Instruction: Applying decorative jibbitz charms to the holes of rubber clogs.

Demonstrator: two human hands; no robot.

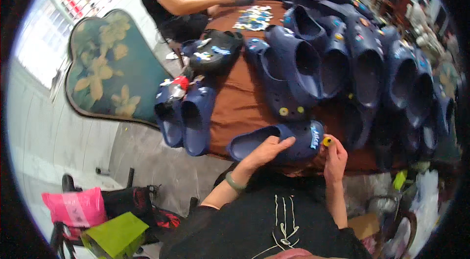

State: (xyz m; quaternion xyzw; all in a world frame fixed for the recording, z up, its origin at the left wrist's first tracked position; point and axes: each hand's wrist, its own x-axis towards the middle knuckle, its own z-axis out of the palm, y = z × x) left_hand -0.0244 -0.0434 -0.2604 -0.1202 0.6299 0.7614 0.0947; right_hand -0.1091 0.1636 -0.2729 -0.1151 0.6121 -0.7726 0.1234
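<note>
A dark blue foam clog (302, 142) lies sideways at the near edge of the brown-covered table, with a blue and white letter charm near its toe. My left hand (269, 150) is closed on its side, thumb over the rim of the foot opening. Just right of the toe, my right hand (336, 160) pinches a small round yellow charm (327, 141) with a dark centre. The charm looks close to the clog; whether they touch I cannot tell. Beyond it stands another blue clog (276, 88) with small round yellow charms on its toe.
Many blue clogs (364, 58) crowd the right side of the brown cloth (230, 112). A blue pair (197, 117) and a black clog (215, 56) stand at left. Farther back are a charm pile (253, 18) and a person (169, 2) handling clogs. A floral chair back (105, 66) is at left.
</note>
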